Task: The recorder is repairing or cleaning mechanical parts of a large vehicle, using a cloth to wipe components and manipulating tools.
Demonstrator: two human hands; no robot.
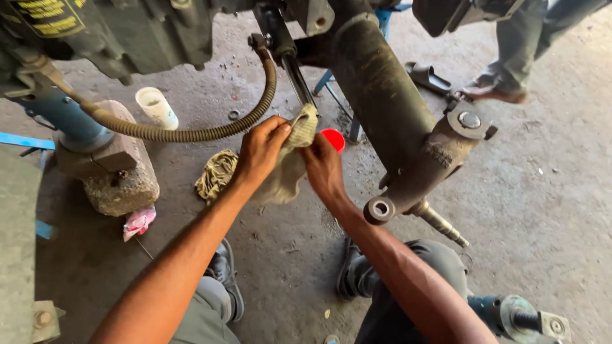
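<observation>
a grey rag (290,162) is gripped by the closed left hand (261,153) and closed right hand (323,167); it is pressed against a thin metal rod (298,79); a red cap (333,139) is seen just behind.

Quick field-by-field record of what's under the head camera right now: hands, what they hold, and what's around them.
left hand: grips a beige rag
right hand: on the same rag, beside a red cap
rod: thin, dark, rag pressed at its lower end
hose: ribbed, curving left of the hands
floor: second rag, white cup, stone block
other person: shoe, top right
</observation>
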